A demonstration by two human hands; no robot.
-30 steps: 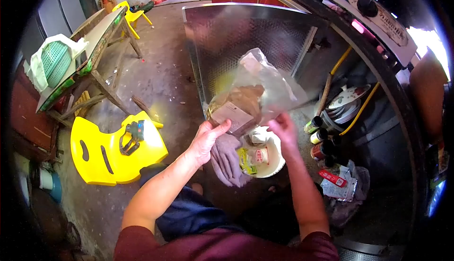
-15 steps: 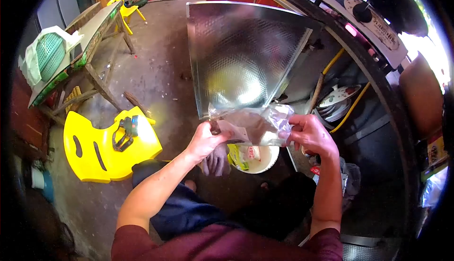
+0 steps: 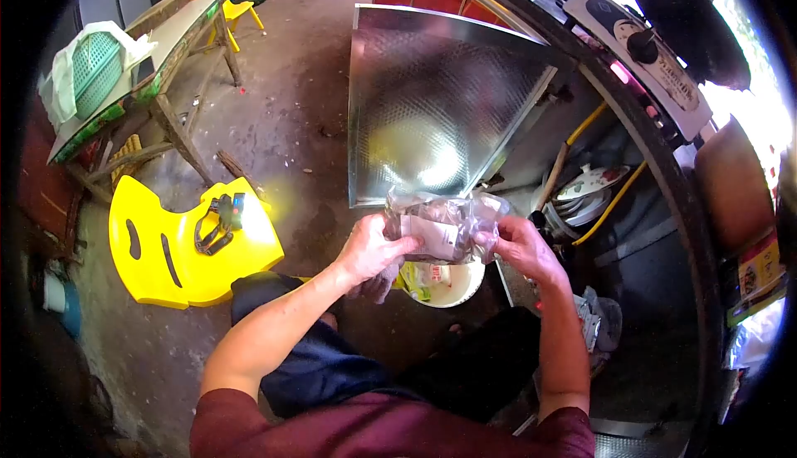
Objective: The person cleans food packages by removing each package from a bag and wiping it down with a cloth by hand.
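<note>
A clear plastic bag (image 3: 444, 230) with a white label is stretched between my two hands. My left hand (image 3: 371, 250) is closed on its left end, thumb lying over the label. On the right end, my right hand (image 3: 523, 249) pinches the crumpled plastic. What the bag contains, if anything, I cannot make out. Just below it stands a white bucket (image 3: 465, 288) holding green and white packets, partly hidden by the bag. A greyish cloth (image 3: 378, 284) hangs beside the bucket, under my left hand.
An embossed metal panel (image 3: 448, 101) stands ahead, below a dark counter edge with a gas stove (image 3: 639, 59). On the left is a yellow plastic chair (image 3: 191, 250) with a headlamp (image 3: 220, 225) on it. Behind it is a wooden table (image 3: 166, 59) bearing a green basket (image 3: 97, 76).
My right hand has moved left, closer to my left hand. The bag is now bunched shorter between them, with its label turned more toward me.
</note>
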